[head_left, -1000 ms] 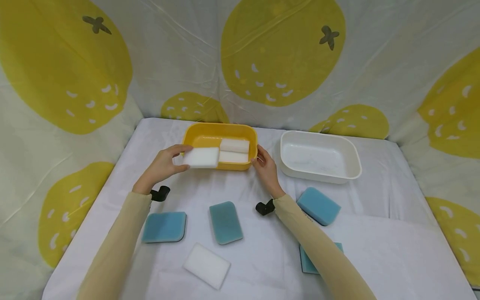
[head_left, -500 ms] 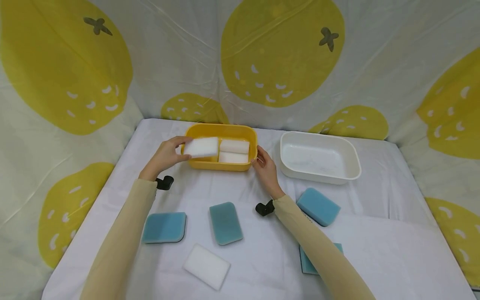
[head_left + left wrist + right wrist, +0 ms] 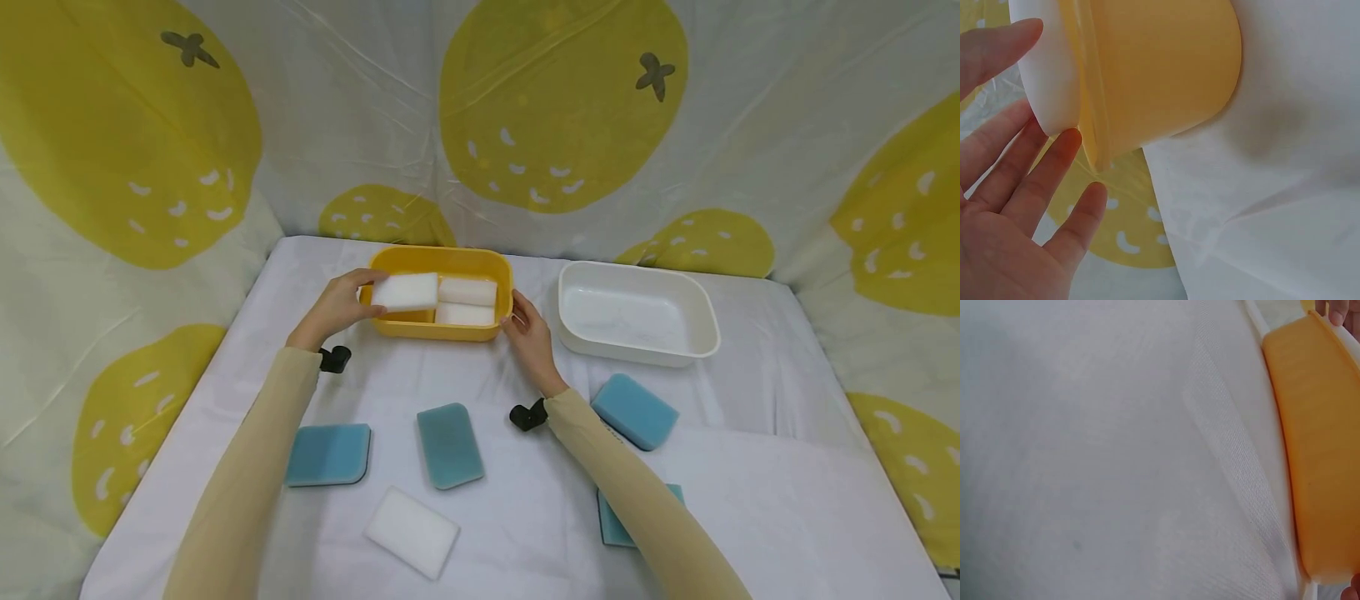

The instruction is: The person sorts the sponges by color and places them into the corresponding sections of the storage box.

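Observation:
In the head view, my left hand [image 3: 335, 306] pinches the left end of a white sponge [image 3: 406, 292] over the left part of a yellow plastic box [image 3: 442, 331]. The left wrist view shows the thumb on one side of this white sponge [image 3: 1054, 81] and the fingers on the other, right by the box's rim. Inside the box, on the right, lie two more pale sponges [image 3: 468, 290], one behind the other. My right hand [image 3: 531, 342] holds the box by its right end, thumb near the front corner.
A white plastic box [image 3: 637, 348] stands right of the yellow one. Nearer on the white cloth lie a blue sponge [image 3: 327, 455], a teal sponge [image 3: 451, 447], another white sponge [image 3: 412, 532] and a blue sponge [image 3: 634, 412]. My right sleeve partly covers a teal sponge [image 3: 617, 527].
My left hand has carried the white sponge back from the yellow box's front rim to over its left part. The right hand stays at the box's right end.

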A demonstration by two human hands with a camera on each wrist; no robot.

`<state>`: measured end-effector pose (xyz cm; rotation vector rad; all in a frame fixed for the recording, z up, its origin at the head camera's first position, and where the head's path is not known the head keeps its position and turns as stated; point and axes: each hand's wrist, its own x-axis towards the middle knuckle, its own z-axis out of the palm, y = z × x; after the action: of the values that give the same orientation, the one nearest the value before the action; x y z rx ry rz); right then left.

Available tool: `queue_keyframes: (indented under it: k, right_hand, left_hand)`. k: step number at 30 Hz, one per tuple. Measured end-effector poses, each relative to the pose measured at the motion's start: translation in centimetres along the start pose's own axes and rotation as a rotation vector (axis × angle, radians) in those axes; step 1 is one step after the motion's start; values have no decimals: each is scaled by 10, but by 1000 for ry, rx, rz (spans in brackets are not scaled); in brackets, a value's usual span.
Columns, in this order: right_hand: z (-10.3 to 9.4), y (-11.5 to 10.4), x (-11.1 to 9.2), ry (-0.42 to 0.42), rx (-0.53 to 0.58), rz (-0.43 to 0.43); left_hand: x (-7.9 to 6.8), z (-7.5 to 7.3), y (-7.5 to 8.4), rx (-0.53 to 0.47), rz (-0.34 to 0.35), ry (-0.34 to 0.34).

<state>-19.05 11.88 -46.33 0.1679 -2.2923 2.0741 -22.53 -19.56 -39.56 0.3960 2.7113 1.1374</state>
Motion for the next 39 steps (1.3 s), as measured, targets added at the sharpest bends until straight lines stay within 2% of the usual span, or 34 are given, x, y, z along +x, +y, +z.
queue_keyframes:
  k: [2,13,25,31,39]
  right_hand:
    - [0,6,2,9,-6,-2]
    - [1,10,3,22,-20,-14]
    - [-1,13,2,21,-18,-18]
    - [-1,9,0,2,4,-15]
    - [-1,-21,-9,-27,27,-15]
  left_hand:
    - [1,1,-2,-11,-9,0]
    - [4,8,-15,-35,-33,-2]
    - [0,8,-14,-11,16,15]
    - [-11,6,-7,-35,49,39]
    - [-31,8,4,-151,86,20]
